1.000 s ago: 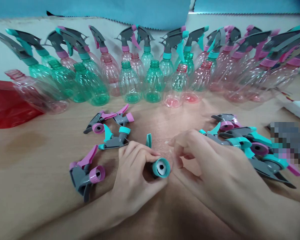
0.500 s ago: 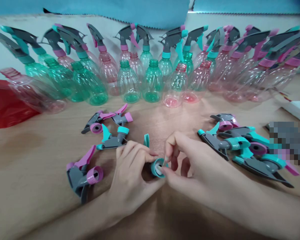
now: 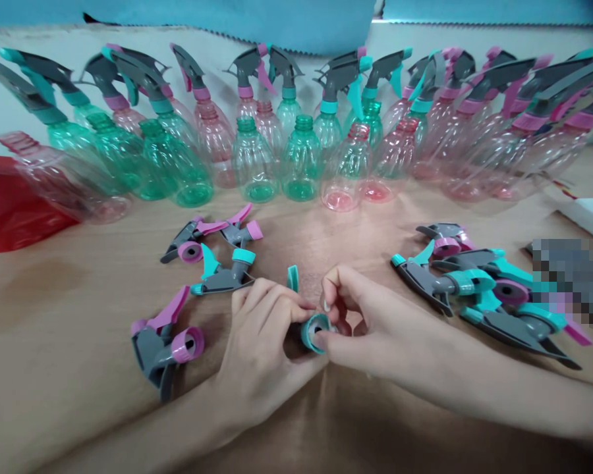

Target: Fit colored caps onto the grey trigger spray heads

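My left hand (image 3: 267, 345) is closed around a trigger sprayer, mostly hidden under its fingers. The sprayer's teal collar (image 3: 315, 332) faces me, with a pale ring and a dark hole inside, and its teal trigger (image 3: 292, 278) sticks up beyond my fingers. My right hand (image 3: 368, 322) is curled at the collar's right side. Its thumb tip lies at the collar's mouth; anything small pinched behind the thumb is hidden. Left of my hands lies a pink-collared sprayer (image 3: 165, 349), and beyond them a teal-collared one (image 3: 225, 276).
Two more pink sprayers (image 3: 190, 245) lie farther left. A pile of sprayers (image 3: 494, 289) lies at right, beside a pixelated dark object (image 3: 573, 283). Green bottles (image 3: 301, 161) and pink bottles (image 3: 346, 174) line the back, several fitted with sprayers. A red bag (image 3: 14, 207) lies far left.
My right thumb has moved in over the collar's mouth, and its index finger has drawn back from it. The collar has shifted slightly right; my left hand keeps its hold.
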A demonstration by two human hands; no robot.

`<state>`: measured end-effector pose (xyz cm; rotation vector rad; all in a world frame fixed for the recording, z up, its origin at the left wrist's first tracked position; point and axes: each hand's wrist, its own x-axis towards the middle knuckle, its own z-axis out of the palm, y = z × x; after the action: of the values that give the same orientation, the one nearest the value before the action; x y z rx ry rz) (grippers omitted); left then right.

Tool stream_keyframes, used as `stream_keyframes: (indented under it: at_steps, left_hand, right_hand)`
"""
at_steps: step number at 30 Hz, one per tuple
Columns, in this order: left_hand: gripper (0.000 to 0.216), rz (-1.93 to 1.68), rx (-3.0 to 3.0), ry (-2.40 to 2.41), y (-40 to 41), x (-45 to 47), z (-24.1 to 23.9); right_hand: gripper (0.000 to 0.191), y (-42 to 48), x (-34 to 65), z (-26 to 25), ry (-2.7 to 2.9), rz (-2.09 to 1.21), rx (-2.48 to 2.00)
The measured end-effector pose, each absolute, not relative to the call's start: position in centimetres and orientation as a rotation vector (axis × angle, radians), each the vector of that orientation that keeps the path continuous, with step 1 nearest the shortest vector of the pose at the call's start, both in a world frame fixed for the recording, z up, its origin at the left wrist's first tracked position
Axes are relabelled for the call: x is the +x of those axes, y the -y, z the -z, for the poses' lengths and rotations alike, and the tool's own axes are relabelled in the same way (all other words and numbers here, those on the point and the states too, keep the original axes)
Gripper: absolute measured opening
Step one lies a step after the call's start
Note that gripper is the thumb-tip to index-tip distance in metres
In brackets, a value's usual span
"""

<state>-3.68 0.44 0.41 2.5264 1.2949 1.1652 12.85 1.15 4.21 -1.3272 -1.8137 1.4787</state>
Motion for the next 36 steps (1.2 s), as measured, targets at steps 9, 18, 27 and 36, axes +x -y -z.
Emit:
stream_keyframes:
  at_steps: [9, 18, 27, 36]
  left_hand:
    - [0.016, -1.151, 2.536, -1.25, -0.3, -3.7, -0.1]
    - [0.023, -1.109, 2.595, -1.216, -0.3, -3.7, -0.1]
    - [0.017, -1.081, 2.661, -1.242, -0.5, -3.9, -0.3]
    - [0.008, -1.104, 2.767, -1.268, -0.3, -3.8, -0.7]
  right_hand:
    - [0.028, -0.5, 12.0, -3.7, 1.997, -1.111, -1.46]
    - [0.024, 0.9, 11.3, -3.3, 2.193, -0.367, -1.26]
    - [0.018, 0.8, 11.5, -3.3, 2.253, -0.105, -1.282]
    - [0.018, 1.9, 11.5, -3.5, 2.301, 0.22, -1.191]
